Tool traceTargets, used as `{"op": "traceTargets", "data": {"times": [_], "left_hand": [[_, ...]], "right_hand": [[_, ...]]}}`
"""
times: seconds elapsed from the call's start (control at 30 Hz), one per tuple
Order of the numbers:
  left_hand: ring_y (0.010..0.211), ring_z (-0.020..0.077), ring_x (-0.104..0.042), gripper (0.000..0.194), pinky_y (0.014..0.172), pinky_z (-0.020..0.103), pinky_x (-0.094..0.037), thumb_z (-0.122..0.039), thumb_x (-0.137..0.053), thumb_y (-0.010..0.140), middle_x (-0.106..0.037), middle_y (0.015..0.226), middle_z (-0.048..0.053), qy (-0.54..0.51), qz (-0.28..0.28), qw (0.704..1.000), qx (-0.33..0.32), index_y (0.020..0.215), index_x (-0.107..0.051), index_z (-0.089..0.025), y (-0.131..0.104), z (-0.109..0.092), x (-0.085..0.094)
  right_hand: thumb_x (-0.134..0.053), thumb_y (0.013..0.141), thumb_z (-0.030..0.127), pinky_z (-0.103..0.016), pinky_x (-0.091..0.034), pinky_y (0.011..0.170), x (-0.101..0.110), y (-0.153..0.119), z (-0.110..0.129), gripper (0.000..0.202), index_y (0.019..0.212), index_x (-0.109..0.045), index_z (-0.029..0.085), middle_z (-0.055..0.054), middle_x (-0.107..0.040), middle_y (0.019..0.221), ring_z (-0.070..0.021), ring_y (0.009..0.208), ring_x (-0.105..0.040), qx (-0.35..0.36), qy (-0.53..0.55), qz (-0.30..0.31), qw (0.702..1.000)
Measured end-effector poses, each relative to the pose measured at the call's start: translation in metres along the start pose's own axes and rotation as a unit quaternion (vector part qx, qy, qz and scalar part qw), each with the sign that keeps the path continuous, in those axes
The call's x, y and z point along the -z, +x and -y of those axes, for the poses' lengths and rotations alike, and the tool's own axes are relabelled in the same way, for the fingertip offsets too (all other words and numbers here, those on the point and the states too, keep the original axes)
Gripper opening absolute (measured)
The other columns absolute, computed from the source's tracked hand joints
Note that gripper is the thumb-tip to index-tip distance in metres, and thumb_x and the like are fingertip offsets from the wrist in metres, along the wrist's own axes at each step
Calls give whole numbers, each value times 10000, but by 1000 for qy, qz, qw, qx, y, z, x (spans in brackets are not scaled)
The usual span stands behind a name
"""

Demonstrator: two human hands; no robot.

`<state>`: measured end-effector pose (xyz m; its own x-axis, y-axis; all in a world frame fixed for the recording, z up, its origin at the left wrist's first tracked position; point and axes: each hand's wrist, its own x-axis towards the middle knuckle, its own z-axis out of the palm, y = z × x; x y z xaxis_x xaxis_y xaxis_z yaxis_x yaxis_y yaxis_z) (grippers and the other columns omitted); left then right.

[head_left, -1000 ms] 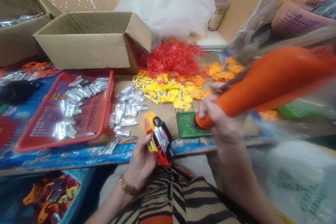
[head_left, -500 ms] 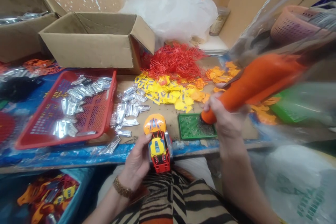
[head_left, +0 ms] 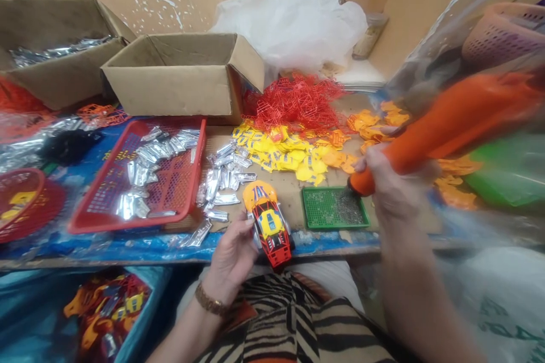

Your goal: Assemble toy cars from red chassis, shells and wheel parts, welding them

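Observation:
My left hand (head_left: 236, 255) grips a toy car (head_left: 269, 224) by its left side, at the table's front edge. The car has an orange hood, a yellow roof panel and a red frame. My right hand (head_left: 394, 193) is wrapped round an orange power screwdriver (head_left: 438, 125), blurred by motion. Its dark tip points down and left, by the right end of a green tray (head_left: 315, 212). Small dark screws (head_left: 349, 207) lie in that tray. Whether the tip touches them I cannot tell.
A red basket (head_left: 170, 204) with silver parts stands left, before a cardboard box (head_left: 170, 82). Yellow parts (head_left: 285, 153), red frames (head_left: 298, 99) and orange parts (head_left: 455, 190) are piled behind and right. Below left, a blue bag (head_left: 38, 306) holds coloured parts.
The view has shifted left, so most things sit farther right. The screwdriver has lifted from the screws toward the tray's right edge. The toy car has tilted slightly in my left hand.

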<state>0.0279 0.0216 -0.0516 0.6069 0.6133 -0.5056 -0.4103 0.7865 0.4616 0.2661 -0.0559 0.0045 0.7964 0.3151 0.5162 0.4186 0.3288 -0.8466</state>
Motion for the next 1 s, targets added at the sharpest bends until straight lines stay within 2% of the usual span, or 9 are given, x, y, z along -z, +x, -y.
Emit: {"op": "traceTargets", "data": {"times": [0.1, 0.23, 0.4, 0.5, 0.63, 0.77, 0.9, 1.0], "left_hand": [[836, 201, -710, 380, 745, 324, -612, -38, -699, 682, -759, 966, 73, -9, -19, 1000, 2, 1047, -672, -139, 1, -1, -1], [890, 209, -705, 401, 791, 342, -601, -38, -700, 697, -750, 1023, 87, 8, -10, 1000, -5, 1081, -652, -143, 3, -1, 1], [889, 209, -715, 362, 783, 340, -610, -47, -684, 746, -758, 1014, 86, 5, 4, 1000, -7, 1095, -655, -136, 5, -2, 4], [881, 214, -718, 348, 804, 361, -612, -24, -668, 751, -761, 986, 90, -25, -9, 1000, -5, 1084, -658, -125, 6, -3, 4], [852, 207, -717, 280, 802, 363, -616, -14, -643, 774, -764, 937, 83, -49, -25, 998, -7, 1032, -672, -118, 8, -4, 4], [862, 212, -719, 246, 792, 358, -619, -20, -633, 792, -767, 934, 91, -51, -21, 998, -9, 1013, -684, -115, 7, -4, 4], [853, 208, -719, 206, 777, 339, -620, -26, -665, 773, -768, 927, 80, -36, -12, 999, -19, 957, -697, -114, 6, -5, 4], [875, 215, -716, 256, 794, 355, -618, -26, -707, 749, -764, 974, 87, -19, -15, 999, -32, 987, -693, -119, 5, -5, 4]], "right_hand": [[-770, 696, 168, -273, -498, 551, 2, 3, -3, 216, 852, -623, 139, 20, -596, 661, -106, 509, -579, 25, -21, -9, 999], [-768, 702, 200, -314, -542, 612, 6, 6, -7, 243, 885, -624, 132, 25, -594, 631, -119, 522, -579, 27, -58, -20, 998], [-764, 708, 226, -330, -554, 646, 8, 7, -7, 246, 887, -623, 134, 21, -592, 668, -120, 557, -584, 27, -86, -31, 995], [-767, 686, 217, -301, -533, 619, 8, 6, -3, 241, 868, -627, 141, 18, -595, 676, -111, 538, -578, 32, -62, -31, 997], [-766, 691, 249, -304, -531, 606, 9, 4, 3, 256, 888, -644, 141, 9, -609, 678, -135, 564, -605, 19, -94, -33, 995], [-742, 727, 227, -319, -545, 614, 9, 3, 12, 170, 850, -666, 137, -5, -608, 674, -146, 550, -613, 41, -97, -37, 994], [-716, 726, 231, -347, -551, 754, 15, 4, 19, 119, 795, -678, 142, -87, -678, 913, -174, 725, -657, 91, -160, -23, 983], [-707, 701, 305, -390, -542, 792, 31, -1, 16, 265, 916, -686, 152, -100, -690, 968, -216, 823, -661, 26, -241, 26, 970]]}}
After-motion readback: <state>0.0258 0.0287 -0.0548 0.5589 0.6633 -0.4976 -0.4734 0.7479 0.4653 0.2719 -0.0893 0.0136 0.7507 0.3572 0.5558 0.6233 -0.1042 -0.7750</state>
